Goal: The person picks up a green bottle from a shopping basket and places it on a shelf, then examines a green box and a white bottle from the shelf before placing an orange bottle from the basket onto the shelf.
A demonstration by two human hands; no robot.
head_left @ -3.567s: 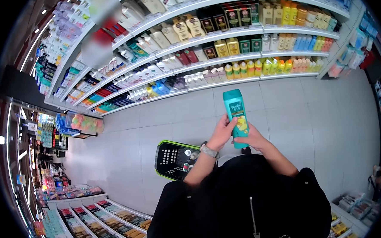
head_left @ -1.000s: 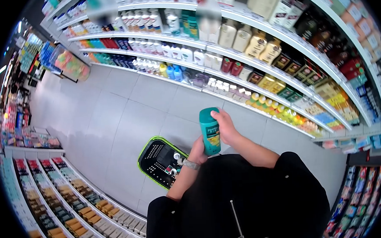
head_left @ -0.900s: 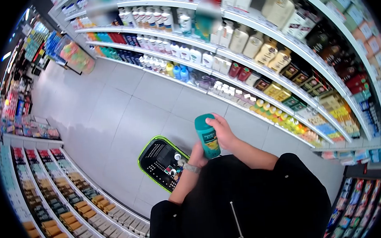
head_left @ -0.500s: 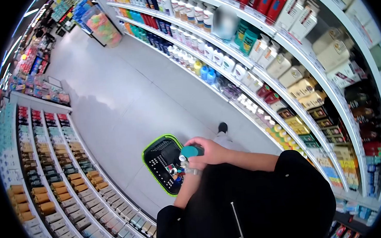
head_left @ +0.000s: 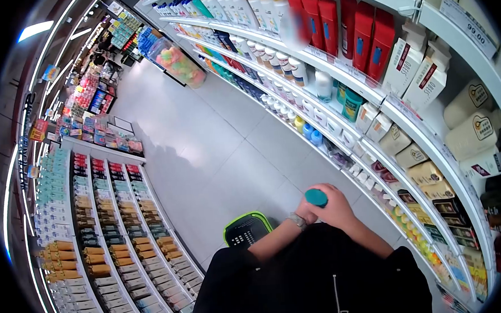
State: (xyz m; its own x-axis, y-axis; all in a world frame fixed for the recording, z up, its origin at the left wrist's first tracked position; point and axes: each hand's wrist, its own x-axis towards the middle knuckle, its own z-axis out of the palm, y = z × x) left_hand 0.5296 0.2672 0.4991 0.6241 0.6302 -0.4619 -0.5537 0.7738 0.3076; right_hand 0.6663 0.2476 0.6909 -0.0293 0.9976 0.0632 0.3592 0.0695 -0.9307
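A bottle with a round teal cap is held up in front of my body, cap towards me; most of its body is hidden by my hands. My right hand wraps round it from the right. From the left, my left hand closes against its side, its fingertips out of sight; a watch is on that wrist. Below and left of my hands, a black shopping basket with a green rim stands on the floor, partly covered by my sleeve and forearm.
Shelves to the right hold red bottles, white boxes and a teal-green bottle. Product racks line the left side. A grey tiled floor runs between them towards a clear bin of colourful items.
My hands and the bottle have moved right, away from over the basket and closer to the right-hand shelves. The view has shifted, showing more of the upper shelves.
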